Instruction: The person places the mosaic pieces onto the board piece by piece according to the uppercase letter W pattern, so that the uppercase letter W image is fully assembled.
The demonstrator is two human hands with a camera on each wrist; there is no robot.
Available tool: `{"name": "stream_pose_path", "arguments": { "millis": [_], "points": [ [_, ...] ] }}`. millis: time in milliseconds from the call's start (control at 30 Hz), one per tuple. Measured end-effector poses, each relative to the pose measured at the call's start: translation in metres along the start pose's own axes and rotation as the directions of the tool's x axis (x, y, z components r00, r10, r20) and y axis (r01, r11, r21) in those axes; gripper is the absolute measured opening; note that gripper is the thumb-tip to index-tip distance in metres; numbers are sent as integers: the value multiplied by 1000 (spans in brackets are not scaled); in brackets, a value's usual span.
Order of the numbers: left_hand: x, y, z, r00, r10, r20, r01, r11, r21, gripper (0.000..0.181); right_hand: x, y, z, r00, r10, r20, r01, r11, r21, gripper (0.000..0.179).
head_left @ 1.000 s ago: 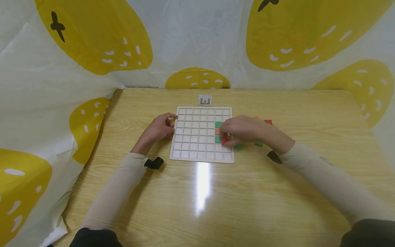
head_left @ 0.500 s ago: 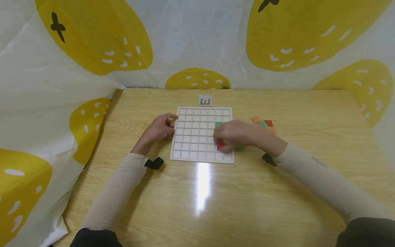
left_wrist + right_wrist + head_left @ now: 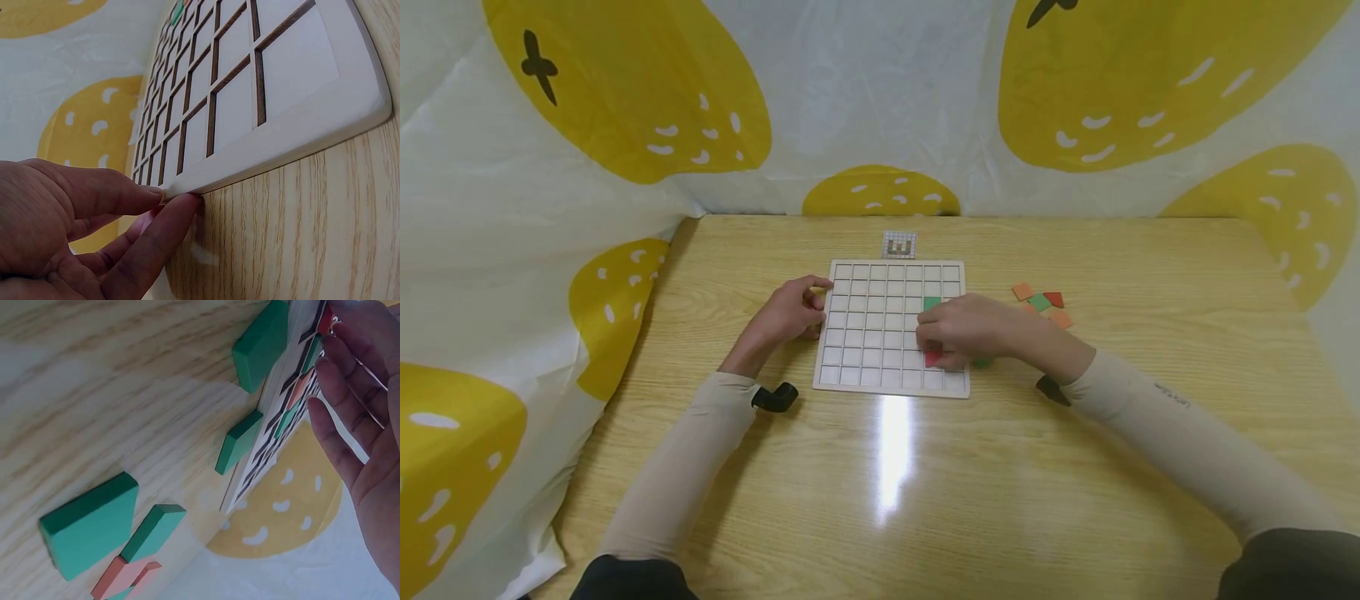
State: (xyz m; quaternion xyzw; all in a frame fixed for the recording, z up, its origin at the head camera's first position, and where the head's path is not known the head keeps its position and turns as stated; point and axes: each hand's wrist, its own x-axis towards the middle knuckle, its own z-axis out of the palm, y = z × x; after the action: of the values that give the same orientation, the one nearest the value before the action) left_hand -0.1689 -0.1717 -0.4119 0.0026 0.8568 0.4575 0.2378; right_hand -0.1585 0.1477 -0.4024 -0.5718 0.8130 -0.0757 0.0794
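A white grid board [image 3: 872, 388] lies on the table. My left hand [image 3: 786, 312] rests at its left side, index finger and thumb touching the edge [image 3: 244, 178] apart from each other in the head view. My right hand [image 3: 966, 325] is over the board's right part, with thumb and fingers at a red square tile [image 3: 932, 358] in a lower cell. In the right wrist view, green and orange tiles [image 3: 299, 390] line up in cells beside the red tile [image 3: 325, 320]. From the head, only the top green tile [image 3: 932, 302] of that column shows clearly; my hand covers the others.
Right of the board lie several loose tiles, among them an orange one [image 3: 1022, 291], a green one [image 3: 1039, 302] and a red one [image 3: 1054, 298]. Close beside the board's edge are green tiles [image 3: 260, 347]. A small pattern card [image 3: 899, 244] sits behind the board.
My right hand has moved left and slightly down with the red tile, bringing it to a cell below the other tiles, then nearly stopped. My left hand stays put.
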Motion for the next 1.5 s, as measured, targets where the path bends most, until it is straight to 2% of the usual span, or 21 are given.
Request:
{"name": "stream_pose_path", "arguments": {
  "millis": [700, 1000, 1167, 1500],
  "points": [
    [0, 0, 0, 1000, 12, -3, -12, 1000, -4, 53, -3, -1, 0, 1000, 19, -5, -19, 1000, 1, 15],
    [-1, -1, 0, 1000, 22, -1, -22, 1000, -2, 52, -21, 3, -6, 997, 75, -36, -73, 995, 72, 19],
    [-1, 0, -1, 1000, 25, -2, -25, 1000, -2, 52, -32, 6, -9, 994, 106, -28, -104, 992, 73, 22],
    [0, -1, 0, 1000, 25, -4, -25, 1000, 8, 53, -53, 12, -8, 989, 137, -61, -132, 988, 73, 22]
  ]
}}
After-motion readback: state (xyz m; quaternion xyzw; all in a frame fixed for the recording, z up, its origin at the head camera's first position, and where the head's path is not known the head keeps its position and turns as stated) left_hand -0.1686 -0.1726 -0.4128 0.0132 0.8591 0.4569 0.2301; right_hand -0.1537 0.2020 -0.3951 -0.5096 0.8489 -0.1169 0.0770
